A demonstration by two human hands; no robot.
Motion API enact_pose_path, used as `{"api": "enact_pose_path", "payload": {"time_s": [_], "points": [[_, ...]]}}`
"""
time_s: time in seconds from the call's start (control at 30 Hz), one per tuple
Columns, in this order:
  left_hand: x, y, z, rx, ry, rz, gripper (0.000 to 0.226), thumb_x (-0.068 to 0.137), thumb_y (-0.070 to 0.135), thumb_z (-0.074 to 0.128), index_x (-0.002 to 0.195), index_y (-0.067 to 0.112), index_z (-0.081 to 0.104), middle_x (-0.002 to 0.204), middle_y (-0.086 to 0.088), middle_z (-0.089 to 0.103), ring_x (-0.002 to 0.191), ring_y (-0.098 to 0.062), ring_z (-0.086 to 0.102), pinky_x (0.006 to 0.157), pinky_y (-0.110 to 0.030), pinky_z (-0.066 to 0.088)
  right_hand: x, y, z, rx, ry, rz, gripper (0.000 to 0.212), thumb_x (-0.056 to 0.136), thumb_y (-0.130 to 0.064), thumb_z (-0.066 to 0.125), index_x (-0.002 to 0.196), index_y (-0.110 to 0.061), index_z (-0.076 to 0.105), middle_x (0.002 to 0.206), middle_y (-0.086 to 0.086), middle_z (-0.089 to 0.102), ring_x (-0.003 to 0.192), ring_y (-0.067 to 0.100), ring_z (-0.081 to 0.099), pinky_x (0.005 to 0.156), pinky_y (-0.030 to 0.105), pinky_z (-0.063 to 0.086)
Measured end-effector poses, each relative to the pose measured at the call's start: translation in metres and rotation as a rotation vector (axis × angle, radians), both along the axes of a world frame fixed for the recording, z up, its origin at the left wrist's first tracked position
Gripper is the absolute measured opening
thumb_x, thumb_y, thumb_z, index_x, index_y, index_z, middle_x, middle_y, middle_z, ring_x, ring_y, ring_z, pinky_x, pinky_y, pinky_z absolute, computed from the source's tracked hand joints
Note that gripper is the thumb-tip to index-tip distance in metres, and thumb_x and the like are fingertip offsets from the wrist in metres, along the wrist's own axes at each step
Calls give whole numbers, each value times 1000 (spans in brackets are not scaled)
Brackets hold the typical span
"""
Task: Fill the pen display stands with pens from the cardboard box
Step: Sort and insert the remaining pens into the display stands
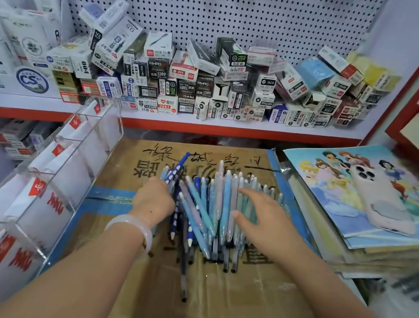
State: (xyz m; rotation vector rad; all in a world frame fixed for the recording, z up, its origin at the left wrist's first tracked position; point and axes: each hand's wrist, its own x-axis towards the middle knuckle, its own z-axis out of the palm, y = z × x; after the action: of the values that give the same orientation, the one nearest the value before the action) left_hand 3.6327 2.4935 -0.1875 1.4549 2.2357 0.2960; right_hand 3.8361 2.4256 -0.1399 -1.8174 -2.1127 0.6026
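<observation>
At far left the clear pen display stand point(39, 179) is leaning against the shelf, its compartments lined with white and red cards. Beside it the left hand point(153, 202) is curling its grip around the left edge of the pile of pens point(210, 212), which is lying on the closed cardboard box point(234, 297). The right hand point(262, 216) is resting on the pile's right side, fingers spread and straight, gripping nothing.
</observation>
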Motion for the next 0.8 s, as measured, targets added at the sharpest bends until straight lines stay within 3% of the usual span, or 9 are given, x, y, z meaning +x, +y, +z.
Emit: {"api": "enact_pose_path", "payload": {"time_s": [0.07, 0.13, 0.3, 0.4, 0.53, 0.63, 0.7, 0.8], "points": [[-3, -3, 5, -8, 22, -20, 11, 82, 10, 60, 88, 5, 52, 77, -6, 55, 81, -27, 57, 64, -30, 42, 2, -1, 1, 2, 10, -12, 53, 95, -38, 47, 144, -27, 30, 148, -1, 35, 137, 18, 32, 113, 43, 28], [-7, -7, 12, -27, 22, -56, 20, 82, 11, 60, 71, 8, 45, 67, -3, 46, 74, -24, 53, 62, -29, 40, 3, -3, 3, 3, 24, -25, 52, 95, -36, 47, 143, -26, 31, 147, 0, 37, 135, 18, 34, 112, 41, 30], [-27, -28, 27, 18, -342, -55, 23, 84, 6, 58, 67, 8, 43, 55, -9, 50, 46, -20, 50, 44, -26, 40, 3, -10, 9, 2, 69, -29, 51, 95, -33, 47, 143, -24, 33, 147, 0, 38, 134, 18, 35, 111, 38, 31], [-32, -45, 43, 74, -530, -103, 16, 85, 1, 54, 73, 6, 46, 54, -10, 53, 46, -21, 52, 45, -26, 42, -2, -17, 18, 9, 164, -56, 48, 96, -28, 47, 142, -21, 35, 145, 2, 41, 132, 17, 39, 107, 35, 33], [-23, -77, 74, 60, -820, -229, 8, 89, -1, 51, 86, 5, 46, 58, -10, 54, 49, -17, 51, 46, -25, 44, -15, -29, 39, -71, 457, -145, 38, 97, -24, 43, 134, -20, 45, 121, 3, 57, 102, 15, 55, 84, 27, 46], [-9, -103, 93, 17, -1022, -310, 10, 89, -5, 50, 92, 4, 48, 56, -8, 52, 46, -15, 49, 42, -21, 44, -24, -39, 53, -217, 808, -225, 32, 98, -23, 45, 127, -14, 51, 111, 7, 63, 94, 15, 61, 90, 33, 52], [0, -119, 100, -12, -1066, -373, 12, 88, -7, 51, 95, 3, 49, 57, -8, 52, 46, -15, 49, 44, -21, 45, -27, -46, 61, -300, 1038, -273, 20, 98, -23, 47, 112, -13, 57, 101, 7, 64, 91, 19, 64, 80, 29, 56], [13, -137, 106, -59, -1131, -454, 17, 87, -7, 53, 100, 3, 49, 60, -7, 53, 49, -15, 51, 48, -22, 47, -20, -55, 66, -237, 1095, -298, 18, 97, -23, 48, 93, -10, 59, 85, 3, 62, 73, 13, 61, 59, 18, 51]]}}
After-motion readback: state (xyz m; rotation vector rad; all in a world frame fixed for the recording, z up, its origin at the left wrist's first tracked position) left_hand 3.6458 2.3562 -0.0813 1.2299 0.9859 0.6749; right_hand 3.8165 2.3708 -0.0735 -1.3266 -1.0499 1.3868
